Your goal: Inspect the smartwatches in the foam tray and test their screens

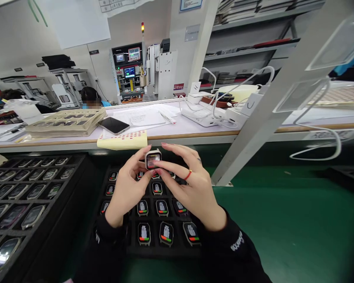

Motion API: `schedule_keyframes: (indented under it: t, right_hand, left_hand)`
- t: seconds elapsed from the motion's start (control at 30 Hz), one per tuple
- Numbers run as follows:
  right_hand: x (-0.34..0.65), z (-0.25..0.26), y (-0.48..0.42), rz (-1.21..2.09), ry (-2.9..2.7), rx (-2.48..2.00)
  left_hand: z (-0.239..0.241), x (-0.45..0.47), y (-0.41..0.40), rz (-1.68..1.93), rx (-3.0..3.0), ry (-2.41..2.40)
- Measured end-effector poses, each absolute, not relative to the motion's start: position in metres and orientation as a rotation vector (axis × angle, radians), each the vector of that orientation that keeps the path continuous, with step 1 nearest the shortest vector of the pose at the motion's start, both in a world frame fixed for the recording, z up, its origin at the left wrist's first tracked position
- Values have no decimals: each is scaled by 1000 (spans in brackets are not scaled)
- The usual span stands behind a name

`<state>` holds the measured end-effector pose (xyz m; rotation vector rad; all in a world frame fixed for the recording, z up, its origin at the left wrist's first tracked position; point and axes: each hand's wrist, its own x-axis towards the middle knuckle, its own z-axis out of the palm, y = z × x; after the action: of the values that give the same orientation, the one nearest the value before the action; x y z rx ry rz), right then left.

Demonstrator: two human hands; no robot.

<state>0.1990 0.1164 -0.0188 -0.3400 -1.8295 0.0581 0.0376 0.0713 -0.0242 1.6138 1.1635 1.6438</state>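
Observation:
A square smartwatch without a strap (152, 161), light-cased with a dark screen, is held up above the black foam tray (153, 251). My left hand (129, 184) grips its left side between thumb and fingers. From the right, my right hand (191, 184) reaches in; its index finger lies across the screen and its thumb is at the lower edge. Whether the right hand bears any of the watch's weight I cannot tell. Several watches with lit screens showing red and green bars, such as the nearest middle watch (166, 233), sit in the tray's slots beneath.
Another black tray (61, 208) of watches stands at the left. Behind, the bench (177, 133) carries a phone (114, 125), a cream tray (65, 122), papers and white chargers (205, 116) with cables. A slanted metal post (256, 110) rises at my right. A person (91, 98) sits beyond.

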Motion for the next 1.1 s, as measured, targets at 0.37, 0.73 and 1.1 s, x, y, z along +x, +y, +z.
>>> schedule_keyframes:
  t: [0.37,0.73,1.1]
  right_hand:
    - [199,-15,107,214,-1919,-182]
    - [224,-10,102,255,-1456,-404]
    - [229,-5,98,341,-1376,-480]
  left_hand:
    - [-20,24,73,1752,1524,1173]
    - [-20,-4,79,1880,1550,1253]
    - [-22,-22,80,1963,1555,1298]
